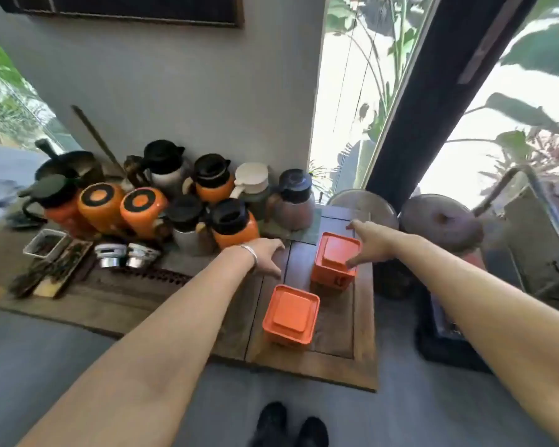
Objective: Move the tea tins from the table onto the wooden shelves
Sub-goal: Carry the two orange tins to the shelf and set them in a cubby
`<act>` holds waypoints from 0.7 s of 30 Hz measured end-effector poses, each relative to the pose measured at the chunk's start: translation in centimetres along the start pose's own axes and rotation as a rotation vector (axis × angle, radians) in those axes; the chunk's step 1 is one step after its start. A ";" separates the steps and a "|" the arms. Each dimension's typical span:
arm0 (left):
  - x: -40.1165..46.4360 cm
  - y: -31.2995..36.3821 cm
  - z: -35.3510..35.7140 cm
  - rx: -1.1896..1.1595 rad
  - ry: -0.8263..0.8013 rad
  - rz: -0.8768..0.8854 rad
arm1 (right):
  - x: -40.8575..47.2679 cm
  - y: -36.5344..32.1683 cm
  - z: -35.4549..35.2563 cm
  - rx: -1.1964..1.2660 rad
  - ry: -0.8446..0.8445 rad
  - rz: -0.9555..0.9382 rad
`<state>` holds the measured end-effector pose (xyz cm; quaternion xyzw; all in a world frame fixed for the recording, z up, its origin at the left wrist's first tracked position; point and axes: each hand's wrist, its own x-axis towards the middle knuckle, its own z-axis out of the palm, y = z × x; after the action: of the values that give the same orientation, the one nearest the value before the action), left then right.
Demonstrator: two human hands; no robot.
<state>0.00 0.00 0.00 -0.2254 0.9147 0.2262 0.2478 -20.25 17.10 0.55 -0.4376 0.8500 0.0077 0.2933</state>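
Note:
Two square orange tea tins stand on a low wooden table (336,359). The far tin (331,269) has my right hand (368,243) spread over its right side, thumb at the near corner of the lid and fingers stretched past the far corner. The near tin (291,314) stands alone closer to me. My left hand (268,254), with a silver bangle on the wrist, hovers open over the wood to the left of the far tin, touching neither tin. No wooden shelves are in view.
Several orange, black and steel thermos jugs (233,224) crowd the table's back left by the wall. Small trays (44,245) and metal lids (110,254) lie further left. Round clay-lidded pots (442,221) stand right of the table. My shoes (291,427) are on the grey floor.

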 end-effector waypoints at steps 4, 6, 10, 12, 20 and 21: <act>0.5 -0.4 3.3 0.053 -0.065 0.020 | 1.4 -0.1 2.3 -0.042 -0.004 -0.006; 0.9 -0.1 4.8 0.069 -0.084 0.074 | 2.3 0.0 3.5 -0.056 -0.009 -0.015; 1.9 0.7 8.1 0.095 -0.149 0.101 | 4.6 0.9 5.0 -0.106 0.028 -0.025; 2.4 0.9 9.6 0.144 -0.176 0.092 | 5.9 1.2 5.5 -0.142 0.039 -0.036; 3.7 0.1 13.8 0.300 -0.078 0.123 | 9.3 1.8 7.2 -0.187 0.040 -0.066; 3.8 0.0 13.9 0.306 -0.052 0.137 | 9.5 1.8 7.4 -0.190 0.050 -0.072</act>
<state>1.99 6.14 -12.88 -0.1164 0.9449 0.1066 0.2869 -22.19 13.18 -10.85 -0.4937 0.8362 0.0667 0.2294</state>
